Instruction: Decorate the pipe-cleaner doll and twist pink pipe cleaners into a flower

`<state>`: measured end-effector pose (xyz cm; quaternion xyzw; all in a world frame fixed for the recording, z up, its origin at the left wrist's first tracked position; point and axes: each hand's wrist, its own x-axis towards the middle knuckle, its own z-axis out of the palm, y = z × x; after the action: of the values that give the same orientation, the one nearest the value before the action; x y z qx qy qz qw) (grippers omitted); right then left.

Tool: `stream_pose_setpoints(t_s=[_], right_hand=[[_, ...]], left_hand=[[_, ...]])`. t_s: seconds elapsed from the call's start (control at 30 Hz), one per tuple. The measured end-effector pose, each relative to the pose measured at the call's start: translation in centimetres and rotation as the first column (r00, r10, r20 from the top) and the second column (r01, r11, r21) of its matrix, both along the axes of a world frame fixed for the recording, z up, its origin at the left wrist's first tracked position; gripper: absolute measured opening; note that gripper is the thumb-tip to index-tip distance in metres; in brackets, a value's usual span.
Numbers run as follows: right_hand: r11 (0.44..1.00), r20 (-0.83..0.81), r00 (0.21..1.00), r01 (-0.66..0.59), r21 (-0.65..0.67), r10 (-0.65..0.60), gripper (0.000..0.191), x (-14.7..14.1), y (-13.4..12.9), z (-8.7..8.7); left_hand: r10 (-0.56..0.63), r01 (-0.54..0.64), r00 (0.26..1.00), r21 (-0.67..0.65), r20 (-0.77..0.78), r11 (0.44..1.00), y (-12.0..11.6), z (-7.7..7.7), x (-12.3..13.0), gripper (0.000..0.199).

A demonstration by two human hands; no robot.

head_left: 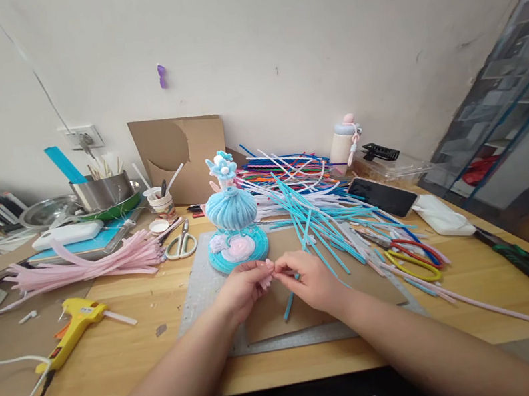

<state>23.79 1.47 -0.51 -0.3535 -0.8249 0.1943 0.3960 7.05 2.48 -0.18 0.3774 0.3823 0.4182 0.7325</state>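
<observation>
small pale pink piece (265,282), ruffled along its lower edge, partly covered, pinched between both hands (311,279)

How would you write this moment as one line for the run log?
left hand: holds small pink piece; right hand: fingertips close beside it, hold unclear; beyond hands: blue fluffy figure, upright; left side: yellow glue gun

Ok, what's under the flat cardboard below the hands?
The flat cardboard lies on a grey mat, visible along the front and left; the covered part can't be seen.
</observation>
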Motion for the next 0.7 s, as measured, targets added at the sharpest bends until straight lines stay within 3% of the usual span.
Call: stream_pose_setpoints(t_s=[0.2, 0.5, 0.7], right_hand=[[0.996, -0.053, 0.997, 0.061, -0.063, -0.064, 0.005, -0.1, 0.2, -0.2], [0.998, 0.041, 0.999, -0.023, 0.053, 0.021, 0.010, 0.2, -0.1, 0.4], [0.998, 0.040, 0.999, -0.024, 0.049, 0.022, 0.006, 0.4, 0.2, 0.8]], left_hand=[[0.035, -0.035, 0.999, 0.018, 0.009, 0.999, 0.0, 0.2, 0.0, 0.025], [0.001, -0.001, 1.000, 0.043, -0.010, 0.999, -0.2, 0.1, 0.2, 0.026], [-0.003, 0.002, 1.000, 0.019, 0.029, 1.000, -0.1, 0.3, 0.1, 0.025]])
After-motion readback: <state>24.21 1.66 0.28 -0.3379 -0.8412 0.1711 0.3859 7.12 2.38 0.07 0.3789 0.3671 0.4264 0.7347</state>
